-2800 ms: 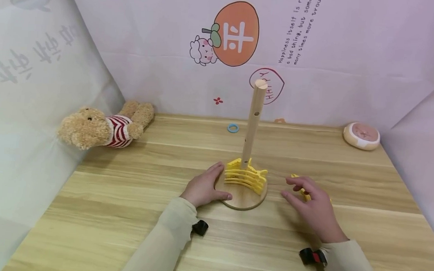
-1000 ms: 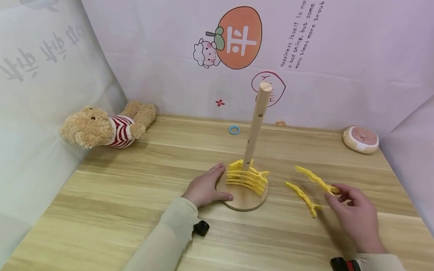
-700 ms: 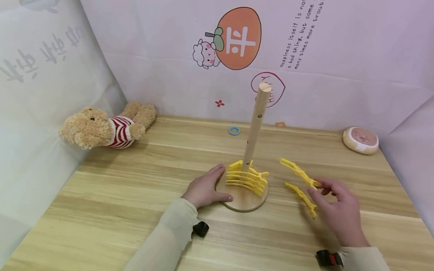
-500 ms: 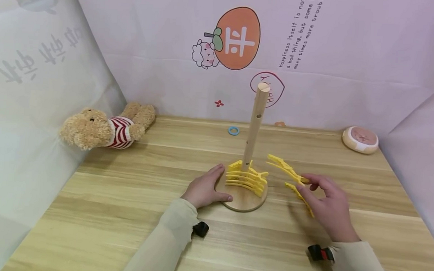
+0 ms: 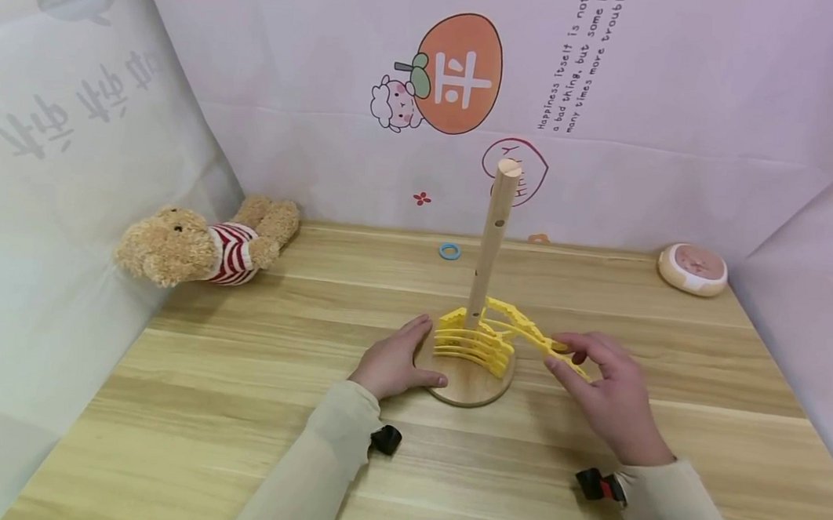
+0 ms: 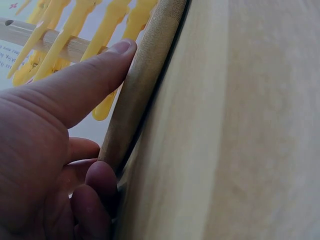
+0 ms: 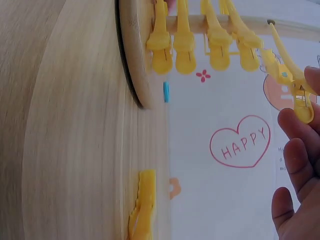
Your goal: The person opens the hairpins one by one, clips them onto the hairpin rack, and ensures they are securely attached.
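A wooden post (image 5: 489, 252) stands upright on a round base (image 5: 465, 390), with several yellow hair clips (image 5: 468, 347) clamped one above another low on it. At the base's left side, my left hand (image 5: 391, 361) grips the rim, its thumb along the edge in the left wrist view. My right hand (image 5: 614, 392) pinches the tail of another yellow hair clip (image 7: 301, 99) between thumb and fingers. That clip is spread apart, and its tips overlap the post just above the clamped clips in the head view. One more yellow clip (image 7: 144, 205) lies on the table, partly behind my right hand.
A blue ring (image 5: 449, 251) lies behind the stand on the wood-grain table (image 5: 239, 408). A teddy bear (image 5: 205, 245) in a striped shirt lies at the back left. A round cream-and-pink object (image 5: 693, 268) sits at the back right. Printed cloth walls (image 5: 309, 152) enclose the table.
My right hand has picked up a hair clip from the right of the stand and carried it left to the post, its ends now spread. My left hand stays at the base.
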`<state>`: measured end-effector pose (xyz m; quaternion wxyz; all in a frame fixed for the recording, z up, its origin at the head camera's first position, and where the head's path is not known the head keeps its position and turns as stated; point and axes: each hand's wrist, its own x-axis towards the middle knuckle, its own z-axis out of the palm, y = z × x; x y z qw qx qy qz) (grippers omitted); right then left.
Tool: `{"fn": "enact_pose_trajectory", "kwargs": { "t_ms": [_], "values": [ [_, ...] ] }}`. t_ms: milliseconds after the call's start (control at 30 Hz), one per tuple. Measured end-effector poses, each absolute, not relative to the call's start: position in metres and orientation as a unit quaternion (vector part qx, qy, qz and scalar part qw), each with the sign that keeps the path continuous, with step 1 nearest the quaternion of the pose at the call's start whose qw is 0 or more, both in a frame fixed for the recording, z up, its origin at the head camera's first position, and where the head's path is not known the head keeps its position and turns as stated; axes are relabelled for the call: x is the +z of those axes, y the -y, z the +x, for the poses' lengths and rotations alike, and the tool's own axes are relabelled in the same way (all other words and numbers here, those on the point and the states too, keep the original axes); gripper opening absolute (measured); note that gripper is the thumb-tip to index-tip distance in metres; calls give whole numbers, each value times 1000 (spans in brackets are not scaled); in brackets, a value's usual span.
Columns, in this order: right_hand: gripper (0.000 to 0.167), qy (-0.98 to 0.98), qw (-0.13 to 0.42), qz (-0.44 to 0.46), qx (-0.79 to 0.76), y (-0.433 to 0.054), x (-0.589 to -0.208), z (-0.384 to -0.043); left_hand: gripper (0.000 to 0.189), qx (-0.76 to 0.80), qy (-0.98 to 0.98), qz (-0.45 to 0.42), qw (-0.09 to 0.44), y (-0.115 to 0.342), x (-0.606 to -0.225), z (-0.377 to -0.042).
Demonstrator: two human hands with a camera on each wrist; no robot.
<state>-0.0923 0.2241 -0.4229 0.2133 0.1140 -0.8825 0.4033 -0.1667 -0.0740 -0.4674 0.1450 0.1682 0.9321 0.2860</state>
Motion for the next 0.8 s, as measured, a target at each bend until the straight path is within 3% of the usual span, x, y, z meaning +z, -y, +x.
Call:
{"fn": "enact_pose_trajectory", "kwargs": {
  "t_ms": [800],
  "values": [
    [24,886,202,166,383,-201,-422,-110,100,266,-935,180,151,73,-464,-166]
  ]
}}
